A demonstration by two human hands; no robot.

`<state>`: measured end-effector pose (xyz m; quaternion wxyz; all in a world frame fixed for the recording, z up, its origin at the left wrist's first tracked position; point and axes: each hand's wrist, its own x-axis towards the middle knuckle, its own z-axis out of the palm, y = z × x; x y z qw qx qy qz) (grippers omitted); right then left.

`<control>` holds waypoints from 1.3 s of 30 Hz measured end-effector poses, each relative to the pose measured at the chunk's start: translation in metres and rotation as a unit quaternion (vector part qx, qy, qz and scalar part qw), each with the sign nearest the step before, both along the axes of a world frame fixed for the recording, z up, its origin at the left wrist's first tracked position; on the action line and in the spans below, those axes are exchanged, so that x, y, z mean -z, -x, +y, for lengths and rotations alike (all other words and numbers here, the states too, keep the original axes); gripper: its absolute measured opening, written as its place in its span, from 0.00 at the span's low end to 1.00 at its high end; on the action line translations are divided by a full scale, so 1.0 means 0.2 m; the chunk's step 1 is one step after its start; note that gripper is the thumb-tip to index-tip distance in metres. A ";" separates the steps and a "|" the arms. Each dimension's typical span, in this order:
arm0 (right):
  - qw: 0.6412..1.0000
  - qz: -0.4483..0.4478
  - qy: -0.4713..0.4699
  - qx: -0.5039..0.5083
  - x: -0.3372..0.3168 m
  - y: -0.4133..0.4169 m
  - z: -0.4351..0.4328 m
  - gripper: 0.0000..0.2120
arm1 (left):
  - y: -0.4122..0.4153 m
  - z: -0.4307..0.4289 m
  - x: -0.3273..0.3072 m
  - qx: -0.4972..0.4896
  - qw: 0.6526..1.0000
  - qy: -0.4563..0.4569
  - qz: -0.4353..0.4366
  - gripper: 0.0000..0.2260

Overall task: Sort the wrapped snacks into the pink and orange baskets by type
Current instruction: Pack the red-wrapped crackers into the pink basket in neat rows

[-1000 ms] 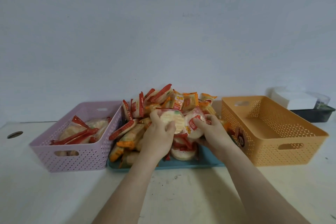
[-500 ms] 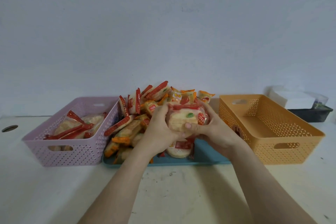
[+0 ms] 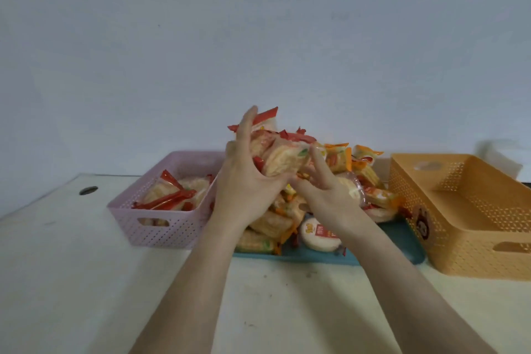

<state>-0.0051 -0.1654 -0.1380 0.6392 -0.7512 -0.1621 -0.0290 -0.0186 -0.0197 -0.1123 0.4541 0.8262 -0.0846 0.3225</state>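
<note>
A bunch of red-wrapped round rice crackers (image 3: 280, 156) is lifted above the snack pile (image 3: 362, 181). My left hand (image 3: 244, 178) grips the bunch from the left, fingers pointing up. My right hand (image 3: 324, 190) supports it from below and the right, fingers curled against the wrappers. The pile of red and orange packets lies on a blue tray (image 3: 396, 250). The pink basket (image 3: 163, 227) on the left holds several red-wrapped crackers (image 3: 172, 195). The orange basket (image 3: 471, 215) on the right shows no snacks inside.
A white table (image 3: 86, 282) carries everything and has a round hole (image 3: 88, 190) at the far left. A plain wall stands close behind the baskets. A dark sticker (image 3: 421, 223) marks the orange basket's left side.
Both hands gathered crackers together and raised them from the pile; the bunch now sits higher and slightly left. The camera has tilted up and shifted, so baskets appear lower.
</note>
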 end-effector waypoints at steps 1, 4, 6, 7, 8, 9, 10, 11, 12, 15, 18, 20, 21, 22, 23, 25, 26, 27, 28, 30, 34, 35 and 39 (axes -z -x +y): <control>0.999 -0.024 0.025 -0.005 -0.02 0.02 0.05 0.33 | 0.02 0.06 -0.02 -0.032 0.999 -0.007 -0.009 0.49; 0.989 -0.091 0.118 -0.005 -0.08 0.03 0.15 0.30 | 0.04 0.29 -0.05 -0.136 0.990 -0.013 -0.024 0.48; 0.980 -0.117 0.159 0.002 -0.07 0.02 0.20 0.29 | -0.03 0.47 -0.05 -0.207 0.968 -0.133 0.042 0.45; 0.976 -0.121 0.180 0.004 -0.05 0.03 0.21 0.29 | -0.07 0.55 -0.04 -0.211 0.945 -0.213 0.127 0.43; 0.971 -0.123 0.204 0.005 -0.02 0.02 0.20 0.29 | -0.10 0.59 -0.02 -0.194 0.917 -0.268 0.223 0.41; 0.964 -0.119 0.236 0.007 0.00 0.02 0.19 0.30 | -0.12 0.62 0.01 -0.172 0.894 -0.287 0.297 0.38; 0.957 -0.110 0.268 0.009 0.03 0.02 0.16 0.32 | -0.12 0.62 0.03 -0.170 0.883 -0.293 0.324 0.37; 0.950 -0.094 0.298 0.017 0.05 0.02 0.13 0.33 | -0.11 0.61 0.04 -0.189 0.888 -0.297 0.295 0.35; 0.943 -0.073 0.323 0.033 0.07 0.03 0.10 0.35 | -0.08 0.58 0.06 -0.206 0.907 -0.293 0.222 0.32; 0.914 -0.001 0.394 0.099 0.16 0.03 -0.06 0.37 | 0.01 0.41 0.13 -0.089 0.959 -0.267 -0.019 0.17; 0.881 0.054 0.462 0.081 0.23 0.05 -0.17 0.33 | 0.05 0.23 0.29 0.005 0.939 -0.342 -0.016 0.12; 0.870 0.055 0.484 0.076 0.26 0.06 -0.19 0.26 | 0.03 0.18 0.41 0.001 0.922 -0.385 0.046 0.17; 0.859 0.042 0.502 0.093 0.27 0.07 -0.19 0.24 | 0.03 0.17 0.45 0.001 0.910 -0.406 0.080 0.21; 0.845 0.027 0.520 0.122 0.27 0.08 -0.18 0.23 | 0.04 0.17 0.48 0.013 0.904 -0.414 0.102 0.24; 0.832 0.010 0.531 0.160 0.27 0.09 -0.17 0.23 | 0.04 0.17 0.49 0.045 0.912 -0.392 0.111 0.25; 0.824 -0.043 0.520 0.220 0.27 0.11 -0.11 0.24 | 0.08 0.17 0.46 0.100 0.942 -0.302 0.103 0.25; 0.836 -0.077 0.492 0.231 0.27 0.11 -0.07 0.25 | 0.10 0.17 0.43 0.099 0.955 -0.269 0.078 0.24; 0.858 -0.109 0.450 0.223 0.27 0.11 -0.03 0.24 | 0.12 0.19 0.40 0.068 0.964 -0.254 0.042 0.22; 0.884 -0.130 0.403 0.199 0.27 0.11 0.03 0.23 | 0.13 0.24 0.37 0.017 0.969 -0.246 0.002 0.20; 0.925 -0.142 0.328 0.132 0.24 0.12 0.13 0.22 | 0.14 0.39 0.30 -0.089 0.964 -0.246 -0.041 0.16; 0.897 -0.157 0.410 0.049 0.25 0.14 0.32 0.23 | 0.15 0.70 0.29 -0.180 0.899 -0.379 0.125 0.22; 0.878 -0.158 0.450 0.052 0.26 0.14 0.34 0.23 | 0.16 0.74 0.31 -0.179 0.892 -0.390 0.141 0.22; 0.842 -0.182 0.494 0.116 0.32 0.11 0.35 0.20 | 0.18 0.76 0.39 -0.189 0.903 -0.377 0.076 0.16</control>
